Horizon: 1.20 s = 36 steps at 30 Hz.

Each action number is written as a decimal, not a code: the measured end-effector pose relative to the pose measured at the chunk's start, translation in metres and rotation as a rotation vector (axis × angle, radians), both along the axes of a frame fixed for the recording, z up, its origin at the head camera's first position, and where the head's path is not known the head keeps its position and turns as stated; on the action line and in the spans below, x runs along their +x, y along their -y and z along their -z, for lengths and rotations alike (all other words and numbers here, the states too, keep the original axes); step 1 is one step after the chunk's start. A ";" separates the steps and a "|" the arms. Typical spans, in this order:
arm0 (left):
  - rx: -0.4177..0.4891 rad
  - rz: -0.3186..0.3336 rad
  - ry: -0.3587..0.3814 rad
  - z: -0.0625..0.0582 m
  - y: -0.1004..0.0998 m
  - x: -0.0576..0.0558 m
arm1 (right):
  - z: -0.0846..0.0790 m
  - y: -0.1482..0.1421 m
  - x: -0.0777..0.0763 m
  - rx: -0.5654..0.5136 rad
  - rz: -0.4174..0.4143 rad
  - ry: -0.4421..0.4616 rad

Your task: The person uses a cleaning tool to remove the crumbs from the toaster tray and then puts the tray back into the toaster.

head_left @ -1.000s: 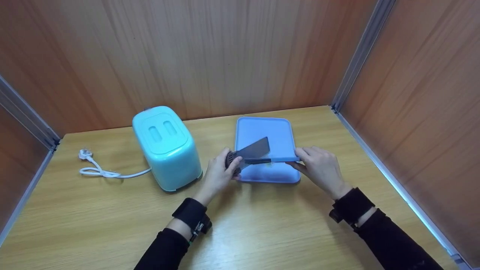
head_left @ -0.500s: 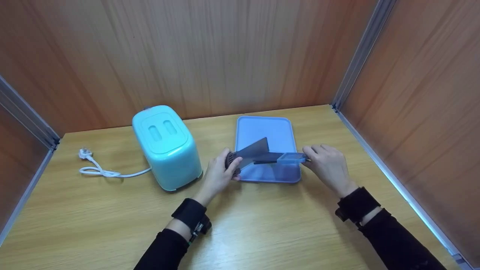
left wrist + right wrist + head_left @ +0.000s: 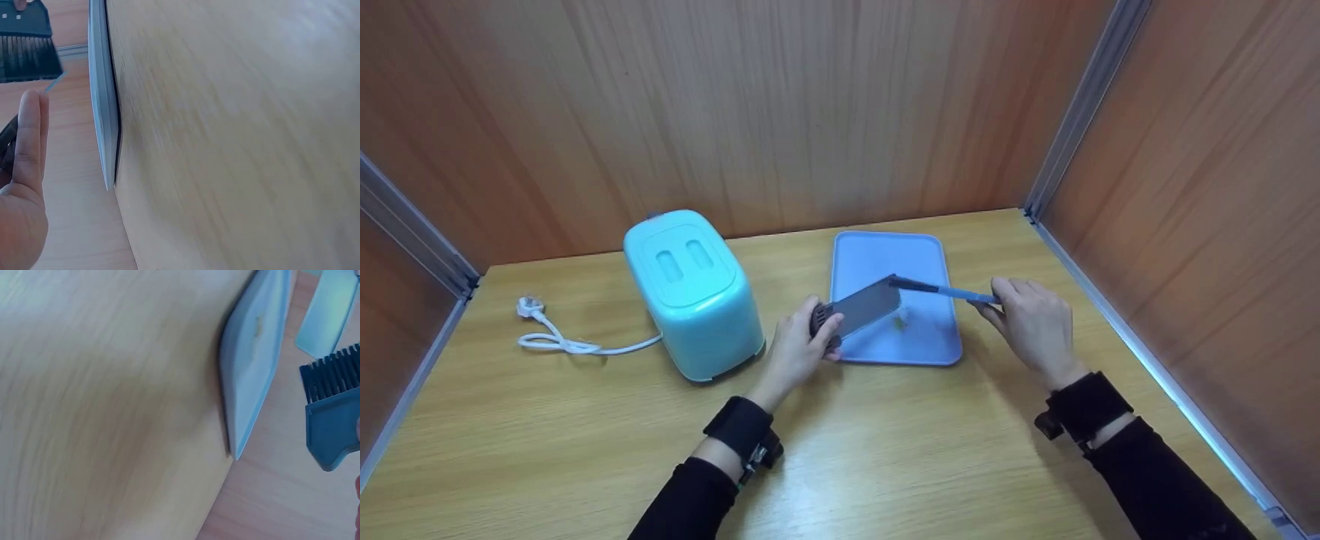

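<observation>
My left hand (image 3: 801,341) grips a flat grey blade-like tool (image 3: 870,306) by its dark slotted end, its blade slanting over the blue tray (image 3: 924,346). My right hand (image 3: 1035,322) pinches a small blue brush (image 3: 956,292) with black bristles (image 3: 913,284). The bristle tips are right at the blade's far upper corner. On the tray below lies a small patch of greenish crumbs (image 3: 899,322), also visible as a tan streak of crumbs (image 3: 258,331) in the right wrist view. The left wrist view shows straight fingers (image 3: 29,138) beside the dark tool end, with the brush (image 3: 25,56) above them.
A turquoise toaster-shaped appliance (image 3: 694,300) stands left of the tray. Its white cord (image 3: 585,348) lies looped on the table, ending in a plug (image 3: 530,307). Wooden panels (image 3: 810,112) wall in the table (image 3: 840,465) at the back and sides.
The brush has moved right and up from over the tray's near part to the blade's far corner, turning on the way. The left hand and its blade-like tool have barely moved.
</observation>
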State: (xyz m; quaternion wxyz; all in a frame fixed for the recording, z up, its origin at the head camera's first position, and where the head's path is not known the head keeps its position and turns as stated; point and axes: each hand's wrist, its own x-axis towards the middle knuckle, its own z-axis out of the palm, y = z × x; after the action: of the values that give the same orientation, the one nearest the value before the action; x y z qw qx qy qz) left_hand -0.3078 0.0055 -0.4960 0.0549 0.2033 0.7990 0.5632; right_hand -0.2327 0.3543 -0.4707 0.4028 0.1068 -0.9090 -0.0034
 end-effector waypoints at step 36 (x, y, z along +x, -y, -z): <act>-0.030 -0.031 -0.086 0.000 -0.003 -0.001 | -0.012 0.019 0.014 -0.451 -0.125 0.870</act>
State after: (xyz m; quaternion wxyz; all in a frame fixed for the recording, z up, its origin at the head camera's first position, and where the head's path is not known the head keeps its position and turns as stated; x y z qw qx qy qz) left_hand -0.3086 0.0087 -0.4964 0.0149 0.2140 0.8120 0.5429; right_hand -0.2182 0.3348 -0.4585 -0.0018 0.0628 -0.9629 0.2625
